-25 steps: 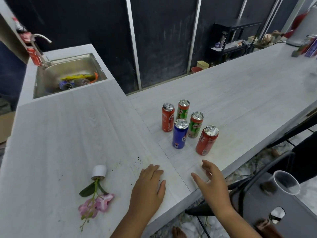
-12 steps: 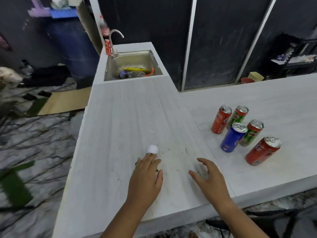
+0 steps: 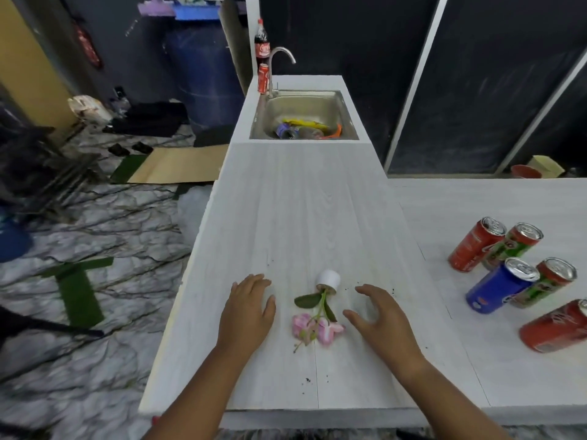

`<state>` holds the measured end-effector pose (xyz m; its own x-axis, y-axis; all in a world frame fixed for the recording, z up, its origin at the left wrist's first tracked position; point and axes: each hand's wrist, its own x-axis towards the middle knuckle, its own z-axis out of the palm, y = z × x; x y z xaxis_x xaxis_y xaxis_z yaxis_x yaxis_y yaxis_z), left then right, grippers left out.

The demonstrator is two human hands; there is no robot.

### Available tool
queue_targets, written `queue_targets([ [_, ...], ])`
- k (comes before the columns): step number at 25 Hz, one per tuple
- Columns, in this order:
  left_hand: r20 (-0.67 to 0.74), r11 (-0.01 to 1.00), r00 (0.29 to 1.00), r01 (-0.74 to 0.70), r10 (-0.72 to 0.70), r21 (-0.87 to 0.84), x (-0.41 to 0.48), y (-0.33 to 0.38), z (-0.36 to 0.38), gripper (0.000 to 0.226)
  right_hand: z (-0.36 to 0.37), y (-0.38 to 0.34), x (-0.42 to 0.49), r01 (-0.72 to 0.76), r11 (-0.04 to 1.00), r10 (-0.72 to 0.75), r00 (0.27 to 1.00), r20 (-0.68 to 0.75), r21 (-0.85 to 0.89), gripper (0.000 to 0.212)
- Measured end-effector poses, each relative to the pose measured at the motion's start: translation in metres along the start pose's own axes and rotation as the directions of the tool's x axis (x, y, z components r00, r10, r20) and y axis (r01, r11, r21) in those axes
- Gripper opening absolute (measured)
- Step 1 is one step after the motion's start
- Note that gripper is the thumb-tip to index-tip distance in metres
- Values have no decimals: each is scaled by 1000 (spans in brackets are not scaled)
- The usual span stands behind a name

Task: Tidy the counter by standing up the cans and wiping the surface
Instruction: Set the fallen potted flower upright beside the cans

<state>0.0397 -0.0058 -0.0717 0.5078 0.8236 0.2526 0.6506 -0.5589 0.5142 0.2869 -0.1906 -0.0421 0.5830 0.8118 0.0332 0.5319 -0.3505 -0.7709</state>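
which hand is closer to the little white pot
Right. The right hand is just right of the tipped white pot, fingertips close to it; the left hand sits farther off on the pot's left.

Marbled floor (image 3: 95, 217), dark wall panels (image 3: 349, 52) w/ metal strips (image 3: 412, 90), cardboard sheet (image 3: 181, 166), blue barrel (image 3: 206, 77)

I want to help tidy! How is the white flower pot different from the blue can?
The white flower pot lies tipped on its side; the blue can stands on its base. The pot holds a pink flower; the can has a silver top. Dark crumbs lie near the pot, not the can. Both rest on the counter.
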Motion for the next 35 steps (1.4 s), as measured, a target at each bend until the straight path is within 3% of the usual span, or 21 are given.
queue_targets([
  [10,17,996,996,-87,86,8,46,-22,26,39,16,-15,55,108,994,-106,987,123,-18,50],
  [17,22,997,997,-75,75,10,46,-25,28,41,22,-9,64,85,995,-88,994,59,53,40],
  [24,17,997,997,-81,81,1,46,-27,29,43,3,3,67,-19,980,30,998,-49,196,34],
  [30,18,996,996,-89,89,-12,44,-25,28,40,-43,26,83,-182,941,244,949,-201,284,37],
  [35,30,996,995,-94,94,-15,45,-26,28,47,-60,50,96,-278,896,355,917,-181,346,48],
])
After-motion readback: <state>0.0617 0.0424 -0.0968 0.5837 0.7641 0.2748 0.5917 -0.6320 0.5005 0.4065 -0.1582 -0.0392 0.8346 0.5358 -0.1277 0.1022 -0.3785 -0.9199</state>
